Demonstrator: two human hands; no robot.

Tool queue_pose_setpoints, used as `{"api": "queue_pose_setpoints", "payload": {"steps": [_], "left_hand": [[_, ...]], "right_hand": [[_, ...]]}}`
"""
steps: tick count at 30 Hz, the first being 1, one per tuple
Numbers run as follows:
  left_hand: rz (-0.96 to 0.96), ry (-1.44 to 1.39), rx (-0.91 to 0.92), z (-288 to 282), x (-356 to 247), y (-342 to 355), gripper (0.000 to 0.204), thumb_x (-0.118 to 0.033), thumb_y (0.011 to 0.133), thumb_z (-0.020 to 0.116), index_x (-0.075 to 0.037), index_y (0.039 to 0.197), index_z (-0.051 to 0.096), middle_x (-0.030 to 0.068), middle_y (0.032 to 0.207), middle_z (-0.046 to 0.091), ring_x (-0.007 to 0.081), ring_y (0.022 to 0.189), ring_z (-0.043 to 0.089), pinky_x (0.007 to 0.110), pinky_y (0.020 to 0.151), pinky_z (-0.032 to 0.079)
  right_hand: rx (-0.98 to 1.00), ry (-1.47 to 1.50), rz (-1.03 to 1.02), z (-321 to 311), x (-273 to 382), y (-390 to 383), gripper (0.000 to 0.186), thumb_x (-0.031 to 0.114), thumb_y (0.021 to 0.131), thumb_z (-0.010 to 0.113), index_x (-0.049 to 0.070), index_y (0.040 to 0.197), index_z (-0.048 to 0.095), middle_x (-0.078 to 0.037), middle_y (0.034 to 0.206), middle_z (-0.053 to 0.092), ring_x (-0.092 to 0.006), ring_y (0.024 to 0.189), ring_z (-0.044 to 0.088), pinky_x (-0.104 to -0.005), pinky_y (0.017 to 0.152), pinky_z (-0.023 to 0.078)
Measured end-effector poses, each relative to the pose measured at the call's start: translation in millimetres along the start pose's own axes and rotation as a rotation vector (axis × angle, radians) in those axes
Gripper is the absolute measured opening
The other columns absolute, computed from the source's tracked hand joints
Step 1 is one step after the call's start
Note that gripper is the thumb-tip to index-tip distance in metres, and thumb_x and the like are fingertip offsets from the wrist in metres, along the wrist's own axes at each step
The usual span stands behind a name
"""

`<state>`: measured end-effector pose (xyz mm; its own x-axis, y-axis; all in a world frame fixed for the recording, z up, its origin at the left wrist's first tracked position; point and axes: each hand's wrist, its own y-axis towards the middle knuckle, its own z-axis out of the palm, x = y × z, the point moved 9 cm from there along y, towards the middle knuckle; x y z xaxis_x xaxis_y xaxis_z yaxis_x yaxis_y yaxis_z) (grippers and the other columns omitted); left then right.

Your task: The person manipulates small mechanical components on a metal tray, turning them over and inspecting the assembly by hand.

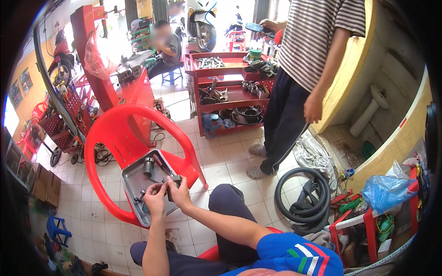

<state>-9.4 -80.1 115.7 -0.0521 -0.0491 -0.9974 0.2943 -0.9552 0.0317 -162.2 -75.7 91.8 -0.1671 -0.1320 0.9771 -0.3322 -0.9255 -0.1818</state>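
A grey metal tray (128,189) rests on the seat of a red plastic chair (95,171) in front of me. Over its near right part, my right hand (181,194) grips a small dark metal part (176,180). Close beside it, my left hand (155,198) has its fingers pinched together; what they hold, if anything, is too small to make out. A metal cylinder (148,166) stands at the tray's far end. Next to it lies a red-handled tool (159,160). A small shiny metal piece (140,196) is in the tray left of my left hand.
A red tool cart (199,99) with tools on its shelves stands ahead. A person in a striped shirt (307,43) stands at the right, holding a phone. A black coiled hose (279,195) lies on the tiled floor. A red-framed rack (368,230) with bags is at the right.
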Motion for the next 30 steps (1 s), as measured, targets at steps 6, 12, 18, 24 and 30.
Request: {"api": "queue_pose_setpoints", "payload": {"steps": [6, 12, 18, 24, 30], "left_hand": [[-0.018, 0.167, 0.035, 8, -4, -3, 0.022, -0.015, 0.087, 0.074, 0.006, 0.093, 0.072, 0.0055, 0.081, 0.071, 0.0083, 0.070, 0.062, 0.022, 0.063, 0.048], [-0.146, -0.040, 0.044, 2, 11, 2, 0.021, -0.014, 0.084, 0.077, 0.005, 0.092, 0.072, 0.0048, 0.080, 0.069, 0.0100, 0.069, 0.061, 0.022, 0.062, 0.048], [-0.132, 0.001, 0.065, 7, 7, -7, 0.031, -0.019, 0.079, 0.082, 0.005, 0.096, 0.071, 0.0071, 0.088, 0.071, 0.0103, 0.078, 0.064, 0.024, 0.070, 0.051], [0.008, 0.225, 0.028, 1, -16, -15, 0.030, -0.020, 0.086, 0.076, 0.005, 0.103, 0.072, 0.0079, 0.092, 0.073, 0.0107, 0.081, 0.066, 0.023, 0.074, 0.052], [-0.100, 0.090, 0.034, 0, -1, -7, 0.028, -0.019, 0.085, 0.076, 0.004, 0.102, 0.073, 0.0097, 0.092, 0.073, 0.0117, 0.081, 0.067, 0.024, 0.074, 0.052]], "right_hand": [[-0.009, 0.031, -0.034, -5, 3, 3, 0.065, 0.047, 0.092, 0.063, -0.003, 0.127, 0.043, -0.016, 0.107, 0.059, -0.0207, 0.097, 0.059, -0.0321, 0.082, 0.049], [0.017, 0.075, -0.093, 4, 3, 4, 0.059, 0.044, 0.095, 0.060, -0.002, 0.127, 0.042, -0.017, 0.106, 0.060, -0.0224, 0.096, 0.060, -0.0342, 0.082, 0.049], [0.041, 0.218, 0.039, 4, -8, 3, 0.050, 0.045, 0.101, 0.049, -0.001, 0.120, 0.046, -0.013, 0.101, 0.060, -0.0194, 0.090, 0.060, -0.0333, 0.079, 0.049], [0.033, 0.211, 0.088, 6, 9, -6, 0.054, 0.051, 0.102, 0.041, 0.000, 0.119, 0.045, -0.012, 0.105, 0.058, -0.0180, 0.091, 0.059, -0.0314, 0.077, 0.050], [0.034, 0.137, 0.024, 9, 10, -3, 0.053, 0.049, 0.103, 0.040, -0.001, 0.121, 0.044, -0.014, 0.106, 0.058, -0.0190, 0.092, 0.059, -0.0318, 0.077, 0.050]]}}
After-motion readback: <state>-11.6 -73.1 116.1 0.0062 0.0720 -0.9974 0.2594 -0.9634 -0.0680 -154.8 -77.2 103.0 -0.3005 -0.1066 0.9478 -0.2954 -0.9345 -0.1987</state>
